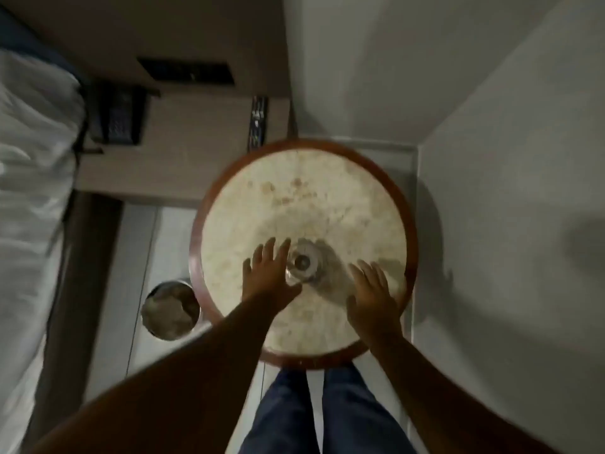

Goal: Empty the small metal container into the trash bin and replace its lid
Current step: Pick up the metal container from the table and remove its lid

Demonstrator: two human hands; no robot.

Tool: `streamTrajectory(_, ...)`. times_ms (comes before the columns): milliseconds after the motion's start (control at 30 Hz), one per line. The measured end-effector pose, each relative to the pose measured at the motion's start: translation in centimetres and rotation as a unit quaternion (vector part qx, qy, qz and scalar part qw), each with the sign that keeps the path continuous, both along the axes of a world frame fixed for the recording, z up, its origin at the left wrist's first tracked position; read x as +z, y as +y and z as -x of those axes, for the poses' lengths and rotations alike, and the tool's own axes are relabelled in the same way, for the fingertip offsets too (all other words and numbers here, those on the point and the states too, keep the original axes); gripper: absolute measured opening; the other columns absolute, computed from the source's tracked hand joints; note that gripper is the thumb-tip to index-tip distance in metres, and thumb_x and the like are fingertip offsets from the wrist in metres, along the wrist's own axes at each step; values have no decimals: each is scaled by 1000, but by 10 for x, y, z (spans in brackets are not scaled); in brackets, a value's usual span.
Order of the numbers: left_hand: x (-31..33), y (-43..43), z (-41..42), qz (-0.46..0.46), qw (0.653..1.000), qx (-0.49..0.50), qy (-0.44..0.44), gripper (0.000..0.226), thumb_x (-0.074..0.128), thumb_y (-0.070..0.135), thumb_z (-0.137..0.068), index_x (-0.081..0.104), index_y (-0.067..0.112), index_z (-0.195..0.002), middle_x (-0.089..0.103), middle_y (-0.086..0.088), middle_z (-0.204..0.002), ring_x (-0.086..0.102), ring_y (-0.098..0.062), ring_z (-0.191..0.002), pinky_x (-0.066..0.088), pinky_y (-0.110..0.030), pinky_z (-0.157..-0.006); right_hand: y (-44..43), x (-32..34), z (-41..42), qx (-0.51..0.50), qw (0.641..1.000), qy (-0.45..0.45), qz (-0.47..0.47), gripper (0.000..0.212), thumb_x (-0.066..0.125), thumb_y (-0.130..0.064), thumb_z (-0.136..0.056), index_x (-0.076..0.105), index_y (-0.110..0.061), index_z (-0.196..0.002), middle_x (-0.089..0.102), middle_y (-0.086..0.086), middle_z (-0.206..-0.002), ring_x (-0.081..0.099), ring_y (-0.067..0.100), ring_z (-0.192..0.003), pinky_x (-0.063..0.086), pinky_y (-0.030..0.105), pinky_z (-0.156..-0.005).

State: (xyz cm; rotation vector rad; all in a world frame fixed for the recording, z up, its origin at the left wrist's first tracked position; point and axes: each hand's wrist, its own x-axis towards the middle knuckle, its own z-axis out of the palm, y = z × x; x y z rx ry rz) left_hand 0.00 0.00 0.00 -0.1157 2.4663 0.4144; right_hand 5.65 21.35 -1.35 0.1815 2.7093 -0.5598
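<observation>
A small shiny metal container [302, 264] with a knobbed lid on top stands near the middle of a round marble-topped table [304, 198]. My left hand [270, 276] lies just left of it, fingers spread, the fingertips at its side; I cannot tell if they touch. My right hand [373, 296] hovers open over the table to the container's right, apart from it. A round metal trash bin [170, 311] holding crumpled waste stands on the floor left of the table.
A bed with white sheets [32, 191] runs along the left. A wooden nightstand [183, 136] behind the table carries a phone [118, 116] and a remote [258, 122]. Walls close in behind and to the right. My legs [320, 411] stand at the table's near edge.
</observation>
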Motion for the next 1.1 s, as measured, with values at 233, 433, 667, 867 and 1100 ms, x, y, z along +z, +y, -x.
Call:
streamTrajectory(233,-85,41,-2,-7,999,-32,1,123,83,50,-82,-6,39,-167,-20,-4,-177,-10,-42,-162,5,-75,-124,-22,-62,6,-82,994,-8,72,58,55,-23,-89,62,-19,-146,58,6,-159,44,25,-154,10,67,-127)
streamTrajectory(433,-102,40,4,6,998,-46,37,106,81,45,-84,15,34,-167,8,-11,-176,14,-46,-158,26,-76,-119,-31,-76,5,-159,979,27,123,53,67,-7,-87,67,-20,-138,64,3,-151,52,22,-145,26,64,-123)
streamTrajectory(667,-100,35,-4,-31,997,-1,71,103,88,41,-73,34,26,-160,36,-14,-158,37,-40,-140,57,-55,-98,-33,-79,5,-289,908,-51,299,31,60,-7,-108,69,-7,-138,73,12,-139,66,25,-132,53,39,-114)
streamTrajectory(867,-57,41,-53,-132,989,36,60,103,86,41,-74,34,28,-161,37,-11,-160,38,-37,-142,54,-51,-103,-35,-76,8,-387,674,-320,541,55,44,-63,-110,76,-23,-131,85,4,-120,82,16,-106,67,34,-84)
streamTrajectory(1100,-16,9,-111,-151,981,120,31,101,85,43,-80,28,33,-163,36,-3,-163,45,-31,-141,51,-43,-110,-61,-82,-23,-345,580,-459,578,66,60,-69,-101,73,-17,-140,78,13,-136,75,27,-124,64,41,-95)
